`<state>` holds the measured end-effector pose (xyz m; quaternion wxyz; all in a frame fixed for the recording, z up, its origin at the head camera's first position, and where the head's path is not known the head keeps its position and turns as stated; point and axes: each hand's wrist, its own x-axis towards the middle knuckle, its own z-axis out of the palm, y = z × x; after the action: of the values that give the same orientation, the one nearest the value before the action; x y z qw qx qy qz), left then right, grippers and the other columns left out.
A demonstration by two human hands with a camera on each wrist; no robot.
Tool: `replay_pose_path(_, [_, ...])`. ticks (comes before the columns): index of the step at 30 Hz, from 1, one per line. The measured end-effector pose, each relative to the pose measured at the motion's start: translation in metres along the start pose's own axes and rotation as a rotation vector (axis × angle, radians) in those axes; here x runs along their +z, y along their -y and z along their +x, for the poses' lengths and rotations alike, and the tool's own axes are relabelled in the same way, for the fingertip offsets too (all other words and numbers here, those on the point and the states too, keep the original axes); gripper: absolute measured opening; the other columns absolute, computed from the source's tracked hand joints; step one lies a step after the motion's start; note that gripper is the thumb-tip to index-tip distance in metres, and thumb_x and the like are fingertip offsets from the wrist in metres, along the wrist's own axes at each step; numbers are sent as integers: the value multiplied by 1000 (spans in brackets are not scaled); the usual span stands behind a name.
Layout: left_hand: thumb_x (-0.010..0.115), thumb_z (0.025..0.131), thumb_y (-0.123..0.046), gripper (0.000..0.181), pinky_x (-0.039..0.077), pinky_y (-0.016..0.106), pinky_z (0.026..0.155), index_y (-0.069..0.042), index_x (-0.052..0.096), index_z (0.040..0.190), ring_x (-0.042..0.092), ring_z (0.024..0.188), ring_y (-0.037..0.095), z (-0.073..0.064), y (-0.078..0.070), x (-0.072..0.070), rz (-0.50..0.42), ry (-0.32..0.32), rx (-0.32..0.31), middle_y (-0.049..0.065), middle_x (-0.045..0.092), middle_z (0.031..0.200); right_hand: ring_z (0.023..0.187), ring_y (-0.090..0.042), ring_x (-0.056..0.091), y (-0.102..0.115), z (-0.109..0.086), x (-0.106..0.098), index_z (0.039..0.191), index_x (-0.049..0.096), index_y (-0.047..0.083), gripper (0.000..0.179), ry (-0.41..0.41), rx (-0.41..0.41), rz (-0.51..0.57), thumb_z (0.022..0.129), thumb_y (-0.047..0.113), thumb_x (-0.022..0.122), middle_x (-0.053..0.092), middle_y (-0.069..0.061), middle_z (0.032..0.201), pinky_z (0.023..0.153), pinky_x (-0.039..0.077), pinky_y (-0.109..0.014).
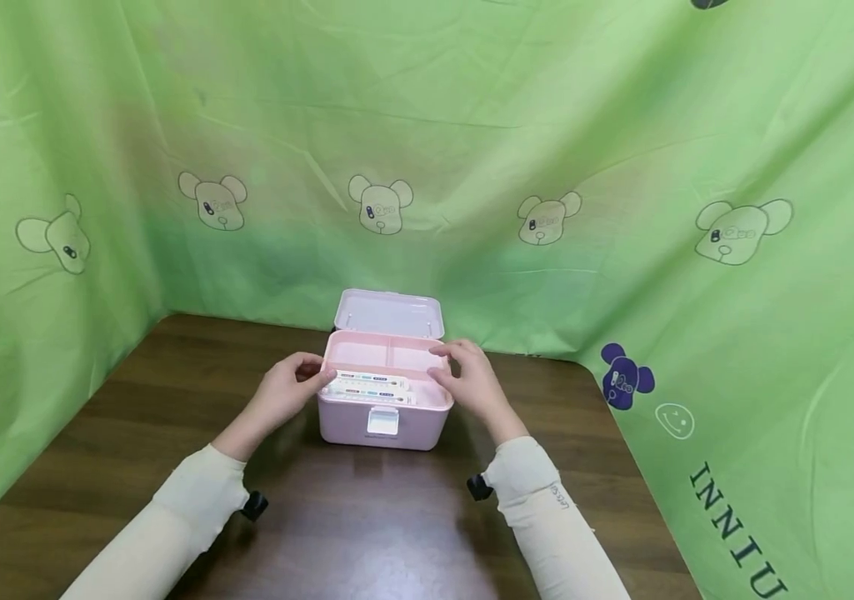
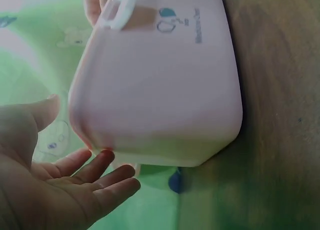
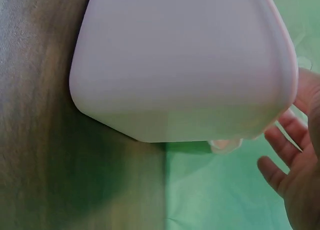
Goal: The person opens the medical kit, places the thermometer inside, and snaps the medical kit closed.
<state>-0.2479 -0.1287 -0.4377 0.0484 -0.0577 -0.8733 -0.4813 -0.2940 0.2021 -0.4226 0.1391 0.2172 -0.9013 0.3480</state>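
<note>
A pink storage box [image 1: 415, 429] stands on the table, its pale lid [image 1: 389, 317] raised at the back. Inside the rim sits a pink divided tray [image 1: 362, 354]. Two white printed strips [image 1: 370, 382] lie side by side at the front. At the box's left end is my left hand [image 1: 287, 390], thumb over the rim; in the left wrist view its fingers [image 2: 102, 162] spread loosely by the side wall. My right hand [image 1: 476, 385] is at the right end, thumb and index over the rim. Its other fingers [image 3: 272, 172] extend beside the wall in the right wrist view.
The brown wooden table [image 1: 367, 517] bears the box toward its back edge. A green curtain [image 1: 464, 125] with bear-head prints hangs behind and along both sides. On the box's front is a white latch [image 1: 383, 422].
</note>
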Motion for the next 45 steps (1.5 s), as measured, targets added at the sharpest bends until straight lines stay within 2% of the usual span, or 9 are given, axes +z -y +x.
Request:
replay_pose_path(6, [64, 101, -41, 61, 46, 51, 107, 3, 55, 142, 56, 128, 37, 29, 16, 0, -86, 2, -54, 23, 60, 138, 116, -33, 59, -16, 7, 5, 128, 68, 3, 35, -65, 142, 197, 97, 18, 71, 64, -15, 123, 102, 48, -48])
replay_pose_path(11, [58, 105, -34, 63, 42, 51, 113, 4, 42, 153, 49, 138, 39, 61, 27, 3, -323, 68, -119, 25, 47, 151, 120, -35, 58, -34, 14, 9, 137, 60, -5, 43, -87, 276, 336, 100, 16, 67, 63, -24, 131, 105, 46, -47])
replay_pose_path(15, [55, 107, -32, 65, 36, 49, 118, 2, 32, 158, 44, 143, 39, 81, 31, 10, -501, 124, -155, 24, 39, 159, 132, -37, 53, -40, 19, 8, 145, 52, -6, 53, -25, 350, 375, 102, 23, 65, 58, -25, 141, 113, 42, -48])
replay_pose_path(18, [54, 107, -29, 64, 35, 47, 119, 0, 31, 160, 42, 145, 37, 88, 31, 16, -544, 141, -150, 22, 36, 162, 139, -37, 48, -42, 22, 9, 149, 46, -7, 60, 37, 397, 442, 103, 27, 63, 52, -25, 148, 115, 39, -50])
replay_pose_path(26, [50, 109, -23, 63, 37, 41, 118, -5, 23, 163, 35, 149, 31, 87, 35, 30, -628, 167, -116, 16, 28, 167, 134, -34, 49, -49, 22, 28, 151, 45, -2, 55, 11, 480, 723, 103, 21, 60, 48, -21, 150, 112, 40, -49])
replay_pose_path(33, [47, 110, -28, 64, 30, 48, 121, -11, 19, 165, 32, 150, 33, 84, 42, 26, -669, 168, -111, 12, 23, 170, 151, -35, 31, -47, 23, 40, 158, 36, 0, 60, -8, 440, 897, 104, 20, 56, 36, -19, 163, 125, 22, -48])
replay_pose_path(38, [47, 110, -27, 65, 28, 49, 122, -12, 17, 166, 30, 151, 34, 80, 44, 22, -679, 189, -114, 12, 21, 170, 147, -37, 38, -47, 21, 39, 160, 34, 7, 59, 50, 439, 927, 106, 20, 54, 38, -19, 161, 123, 26, -50])
replay_pose_path(41, [46, 110, -26, 64, 28, 49, 122, -12, 16, 166, 28, 153, 33, 78, 43, 23, -686, 210, -122, 11, 18, 171, 153, -36, 28, -48, 17, 35, 161, 34, 14, 60, 87, 447, 902, 106, 23, 55, 32, -13, 166, 124, 19, -54])
replay_pose_path(45, [46, 110, -22, 65, 26, 49, 123, -10, 15, 166, 23, 155, 32, 80, 36, 22, -683, 222, -64, 13, 15, 171, 157, -35, 14, -49, 18, 29, 161, 35, 17, 61, 73, 407, 844, 105, 23, 57, 21, -11, 170, 125, 11, -57])
